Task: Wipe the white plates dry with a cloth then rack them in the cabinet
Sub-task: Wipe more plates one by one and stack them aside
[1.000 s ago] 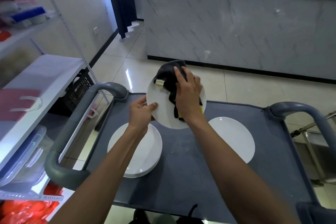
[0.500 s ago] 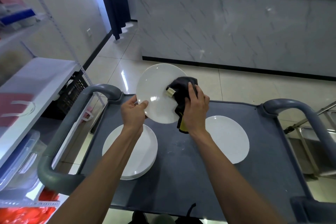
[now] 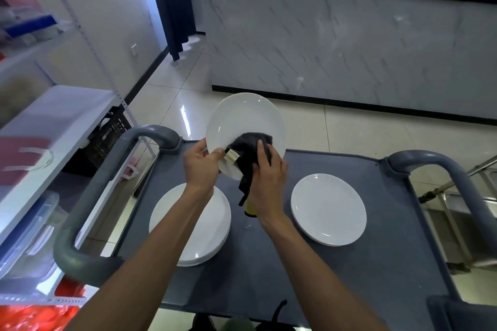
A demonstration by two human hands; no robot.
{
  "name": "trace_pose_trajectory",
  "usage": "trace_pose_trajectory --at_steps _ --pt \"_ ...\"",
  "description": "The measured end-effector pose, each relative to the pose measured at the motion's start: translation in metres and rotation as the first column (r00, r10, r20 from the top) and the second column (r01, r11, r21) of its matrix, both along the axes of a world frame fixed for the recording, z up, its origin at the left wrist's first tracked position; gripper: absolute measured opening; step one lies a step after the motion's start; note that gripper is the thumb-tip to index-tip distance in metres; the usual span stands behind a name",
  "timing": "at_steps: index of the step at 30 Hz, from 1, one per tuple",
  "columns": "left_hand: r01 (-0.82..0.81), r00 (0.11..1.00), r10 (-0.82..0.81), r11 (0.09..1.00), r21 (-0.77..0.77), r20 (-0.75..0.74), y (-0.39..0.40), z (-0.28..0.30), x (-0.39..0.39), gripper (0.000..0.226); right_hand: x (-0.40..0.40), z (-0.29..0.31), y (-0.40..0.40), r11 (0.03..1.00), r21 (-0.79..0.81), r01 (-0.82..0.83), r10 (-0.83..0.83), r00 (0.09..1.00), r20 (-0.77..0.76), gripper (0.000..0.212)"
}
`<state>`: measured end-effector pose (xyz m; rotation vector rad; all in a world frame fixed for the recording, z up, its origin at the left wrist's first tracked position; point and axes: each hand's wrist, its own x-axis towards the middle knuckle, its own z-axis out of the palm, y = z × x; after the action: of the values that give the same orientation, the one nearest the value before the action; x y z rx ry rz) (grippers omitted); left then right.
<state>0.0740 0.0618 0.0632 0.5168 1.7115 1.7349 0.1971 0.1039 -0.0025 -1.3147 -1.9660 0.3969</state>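
Above cart (image 3: pixel 349 271), plate (image 3: pixel 242 118), cloth (image 3: pixel 247 148), hands

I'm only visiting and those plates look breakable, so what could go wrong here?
The left hand pinches the raised plate only at its rim while the right hand rubs it with the cloth; it might slip. If dropped, it could hit the stacked plates on the cart.

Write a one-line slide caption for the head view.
Left hand holds a white plate tilted above the grey cart while the right hand presses a dark cloth against it.
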Motion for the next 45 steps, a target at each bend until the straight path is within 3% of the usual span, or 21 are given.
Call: trace_pose_trajectory --at_steps 8,15,26,35,40,45 --pt "0.1 0.995 -0.1 0.995 -0.007 -0.015 0.001 0.007 0.0 0.021 -0.006 0.024 0.02 0.991 0.1 -0.084 0.084 0.996 -0.001 0.058" --pt "0.14 0.99 -0.141 0.989 -0.054 -0.018 -0.006 0.007 0.001 0.03 0.005 0.05 0.05 0.99 0.118 -0.072 0.075 0.997 -0.014 0.051" --pt "0.059 0.998 -0.057 0.997 -0.053 0.033 -0.009 -0.003 -0.006 0.033 0.033 0.045 0.073 0.997 0.053 0.059 -0.055 0.996 -0.063 0.049" --pt "-0.018 0.992 0.014 0.999 0.028 0.122 -0.005 0.003 -0.003 0.034 0.032 0.032 0.059 0.991 0.098 0.095 -0.09 0.994 -0.062 0.049" --pt "-0.071 0.988 0.061 0.995 0.068 0.139 0.001 0.008 0.0 0.028 0.018 0.018 0.029 0.989 0.129 0.072 -0.072 0.997 -0.004 0.054" --pt "-0.089 0.986 0.074 0.991 0.096 0.148 0.0 0.009 0.005 0.025 -0.007 0.018 -0.003 0.997 0.076 0.024 -0.021 0.999 -0.041 0.055"
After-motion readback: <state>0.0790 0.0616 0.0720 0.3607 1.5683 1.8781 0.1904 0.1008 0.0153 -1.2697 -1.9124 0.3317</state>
